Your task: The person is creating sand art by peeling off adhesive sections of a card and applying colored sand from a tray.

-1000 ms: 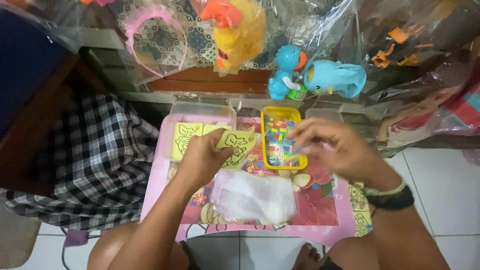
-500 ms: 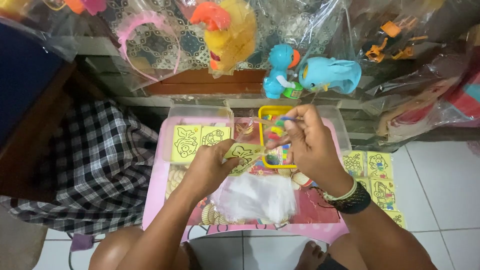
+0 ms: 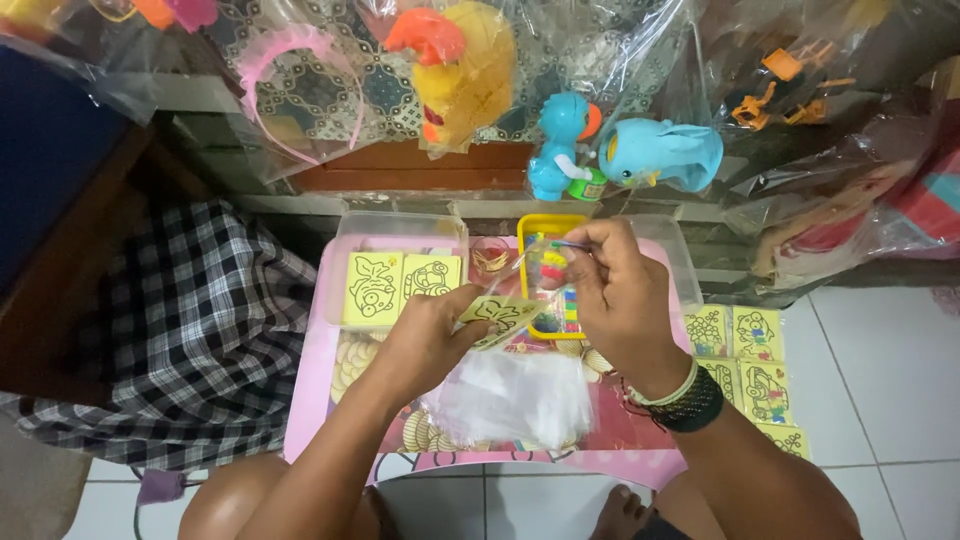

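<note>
The small yellow picture card [image 3: 497, 317] sits tilted above the middle of the pink table [image 3: 318, 400], pinched at its near-left corner by the left hand [image 3: 425, 340], whose fingers are curled closed on it. Just right of the card, the right hand [image 3: 622, 300] hovers over the yellow tray [image 3: 533, 228] of coloured pieces at the table's far edge; its fingertips are pressed together on a thin stick with a blue-green tip [image 3: 565, 245], and a clear plastic sleeve [image 3: 515, 265] hangs between that hand and the card. Whether the sleeve is also gripped I cannot tell. The right wrist wears a dark braided bracelet [image 3: 690, 405].

On the table's near side, below both hands, lies a heap of clear plastic bags [image 3: 510, 395]. At the table's far-left corner a clear shallow tray [image 3: 400, 270] holds two more yellow cards [image 3: 400, 285]. Right of the table, on the white tiled floor [image 3: 880, 360], lie further yellow cards [image 3: 750, 365]. Left of the table rests a black-and-white checked cloth [image 3: 170, 330]. Beyond the table hang bagged toys: a blue elephant [image 3: 660, 152], a yellow plush duck [image 3: 465, 70] and a pink headband [image 3: 300, 85].
</note>
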